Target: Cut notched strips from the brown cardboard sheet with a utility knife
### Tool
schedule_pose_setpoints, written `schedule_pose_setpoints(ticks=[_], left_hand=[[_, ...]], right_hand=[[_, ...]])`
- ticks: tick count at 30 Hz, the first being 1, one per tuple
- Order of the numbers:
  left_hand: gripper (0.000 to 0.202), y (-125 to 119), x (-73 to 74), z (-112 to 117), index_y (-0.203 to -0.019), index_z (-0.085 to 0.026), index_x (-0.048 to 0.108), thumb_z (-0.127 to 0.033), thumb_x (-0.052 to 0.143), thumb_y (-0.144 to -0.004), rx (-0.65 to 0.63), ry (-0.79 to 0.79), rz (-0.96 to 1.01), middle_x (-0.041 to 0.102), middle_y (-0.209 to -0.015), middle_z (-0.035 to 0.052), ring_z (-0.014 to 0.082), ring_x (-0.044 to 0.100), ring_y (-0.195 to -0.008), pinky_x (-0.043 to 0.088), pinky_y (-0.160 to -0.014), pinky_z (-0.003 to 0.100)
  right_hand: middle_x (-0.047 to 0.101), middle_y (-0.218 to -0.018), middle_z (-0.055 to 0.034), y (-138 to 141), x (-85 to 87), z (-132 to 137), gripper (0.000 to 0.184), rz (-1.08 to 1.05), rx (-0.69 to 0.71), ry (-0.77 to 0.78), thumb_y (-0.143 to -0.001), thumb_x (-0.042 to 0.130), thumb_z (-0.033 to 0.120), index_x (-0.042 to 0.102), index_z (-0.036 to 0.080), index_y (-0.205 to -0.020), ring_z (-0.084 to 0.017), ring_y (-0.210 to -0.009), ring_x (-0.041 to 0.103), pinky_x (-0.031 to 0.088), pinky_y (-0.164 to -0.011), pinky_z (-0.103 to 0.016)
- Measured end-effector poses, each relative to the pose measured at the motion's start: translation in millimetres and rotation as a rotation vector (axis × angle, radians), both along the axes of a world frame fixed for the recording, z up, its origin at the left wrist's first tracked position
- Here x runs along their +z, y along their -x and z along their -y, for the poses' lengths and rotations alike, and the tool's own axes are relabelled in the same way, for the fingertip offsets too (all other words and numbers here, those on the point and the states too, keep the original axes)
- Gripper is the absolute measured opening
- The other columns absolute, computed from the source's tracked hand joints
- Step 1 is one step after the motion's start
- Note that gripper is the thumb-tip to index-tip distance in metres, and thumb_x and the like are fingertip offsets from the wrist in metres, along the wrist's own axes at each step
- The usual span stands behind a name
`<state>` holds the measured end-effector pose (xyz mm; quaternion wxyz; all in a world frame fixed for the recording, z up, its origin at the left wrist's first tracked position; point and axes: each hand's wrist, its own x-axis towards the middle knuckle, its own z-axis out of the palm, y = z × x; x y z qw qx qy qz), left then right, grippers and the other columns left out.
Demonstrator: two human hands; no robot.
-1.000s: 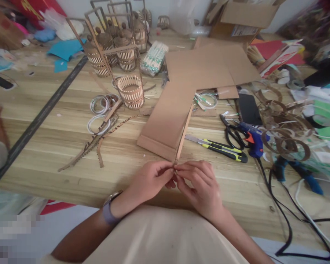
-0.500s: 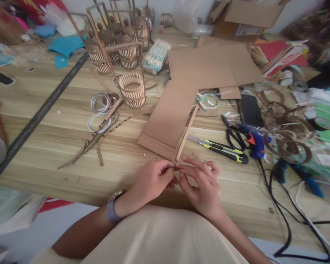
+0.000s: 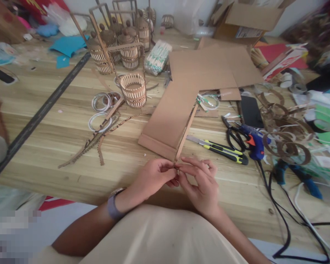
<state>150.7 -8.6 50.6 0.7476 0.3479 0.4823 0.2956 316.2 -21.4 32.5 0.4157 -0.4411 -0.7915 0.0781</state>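
Fingertips hide the near end of the cardboard strip (image 3: 184, 139), which runs beside the cardboard sheet (image 3: 167, 117). The right hand (image 3: 202, 181) has its outer fingers spread wider than a second ago; half open, it touches that end, its grip unclear, while the left hand (image 3: 154, 176), curled, pinches it.

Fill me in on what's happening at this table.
A person's left hand pinches the near end of a narrow brown strip; the right hand meets it there, though whether it grips too is hard to see. The strip runs beside a cardboard sheet. A utility knife lies to the right, and a blue glue gun lies beyond it. Farther back, an open basket stands in front of several lidded baskets.
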Motion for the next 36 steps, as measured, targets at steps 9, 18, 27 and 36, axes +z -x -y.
schedule_pose_setpoints(ticks=[9, 18, 27, 36], left_hand=[[0.013, -0.4, -5.1, 0.7, -0.065, -0.016, 0.058, -0.023, 0.059, -0.076, 0.041, -0.009, -0.023, 0.062, -0.057, -0.0039, 0.0089, 0.062, -0.054, 0.05, -0.055, 0.019], [0.013, 2.8, -3.6, 3.8, -0.07, -0.016, 0.062, -0.028, 0.065, -0.075, -0.027, -0.084, -0.058, 0.069, -0.062, -0.0004, 0.011, 0.065, -0.058, 0.053, -0.061, 0.022], [0.018, 4.1, -4.2, 1.4, -0.084, -0.014, 0.07, -0.03, 0.065, -0.079, -0.037, -0.075, -0.061, 0.072, -0.075, 0.0015, 0.0129, 0.069, -0.068, 0.056, -0.069, 0.025], [0.015, 1.5, -2.0, 3.3, -0.078, -0.015, 0.067, -0.028, 0.06, -0.081, -0.039, -0.103, -0.074, 0.07, -0.067, 0.0009, 0.0129, 0.069, -0.064, 0.056, -0.065, 0.024]], right_hand=[[0.081, -0.094, 0.004, 1.7, 1.4, 3.3, 0.021, 0.054, 0.039, -0.058, -0.089, 0.063, 0.009, 0.057, 0.028, -0.095, -0.02, -0.092, 0.076, 0.035, -0.094, -0.043], [0.079, -0.095, -0.0053, -0.9, -8.7, -0.1, 0.013, -0.592, -0.068, 0.568, -0.094, 0.059, 0.03, 0.063, 0.025, -0.083, -0.023, -0.087, 0.074, 0.056, -0.074, -0.039], [0.078, -0.088, 0.0015, -1.0, -3.6, 0.7, 0.012, -0.129, -0.019, 0.088, -0.092, 0.059, 0.015, 0.058, 0.027, -0.092, -0.02, -0.092, 0.074, 0.047, -0.085, -0.042], [0.078, -0.086, 0.0011, -1.1, -6.2, 2.9, 0.011, -0.251, -0.052, 0.196, -0.093, 0.059, 0.017, 0.059, 0.028, -0.09, -0.02, -0.09, 0.074, 0.05, -0.084, -0.042]])
